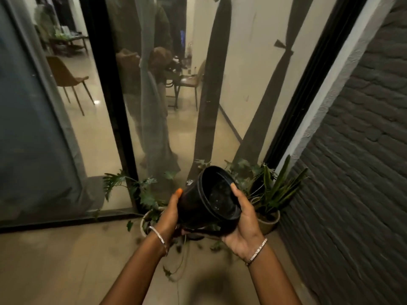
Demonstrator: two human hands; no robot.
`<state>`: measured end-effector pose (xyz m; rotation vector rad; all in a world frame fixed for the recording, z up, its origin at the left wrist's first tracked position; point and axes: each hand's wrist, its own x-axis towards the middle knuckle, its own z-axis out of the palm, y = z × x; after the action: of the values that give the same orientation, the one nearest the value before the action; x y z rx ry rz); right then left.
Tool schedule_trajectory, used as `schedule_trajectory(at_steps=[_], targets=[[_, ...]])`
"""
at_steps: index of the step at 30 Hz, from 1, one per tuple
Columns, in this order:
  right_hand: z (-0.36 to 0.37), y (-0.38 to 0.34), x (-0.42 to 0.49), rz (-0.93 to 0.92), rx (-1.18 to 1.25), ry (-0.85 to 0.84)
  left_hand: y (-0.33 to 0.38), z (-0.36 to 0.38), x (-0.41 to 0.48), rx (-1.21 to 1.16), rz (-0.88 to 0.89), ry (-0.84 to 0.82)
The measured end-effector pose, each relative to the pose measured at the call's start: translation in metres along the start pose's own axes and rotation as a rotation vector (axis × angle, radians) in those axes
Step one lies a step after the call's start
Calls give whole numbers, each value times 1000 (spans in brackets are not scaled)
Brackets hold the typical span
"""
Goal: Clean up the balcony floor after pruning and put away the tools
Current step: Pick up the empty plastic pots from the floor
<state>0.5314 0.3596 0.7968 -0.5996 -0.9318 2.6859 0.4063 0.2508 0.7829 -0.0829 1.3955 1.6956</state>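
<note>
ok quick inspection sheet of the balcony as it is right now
surface: beige tiled floor, dull shine
job's things: black pot held up, tilted, mouth toward the camera, pale specks inside; tools: nothing seen
clutter: cuttings scattered on the floor by a leafy plant and a snake plant
grippers: left hand grips the pot's side; right hand holds its rim, thumb at the lip
cables: nothing seen
surroundings: glass door ahead, grey brick wall on the right
</note>
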Motion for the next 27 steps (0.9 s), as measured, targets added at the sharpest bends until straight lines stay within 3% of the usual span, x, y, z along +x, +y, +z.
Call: schedule_trajectory(at_steps=[2, 4, 8, 12, 20, 27], targets=[[-1, 17, 6, 98, -51, 47, 4, -18, -5, 209, 98, 153], [4, 34, 13, 158, -98, 114, 9, -33, -17, 395, 188, 187], [25, 66, 32, 147, -171, 193, 25, -64, -43, 355, 49, 46], [61, 99, 59, 49, -281, 229, 35, -127, -42, 364, -49, 42], [144, 206, 118, 19, -430, 236, 67, -268, -30, 290, 5, 67], [194, 294, 157, 250, -293, 189, 77, -384, -19, 230, 40, 206]])
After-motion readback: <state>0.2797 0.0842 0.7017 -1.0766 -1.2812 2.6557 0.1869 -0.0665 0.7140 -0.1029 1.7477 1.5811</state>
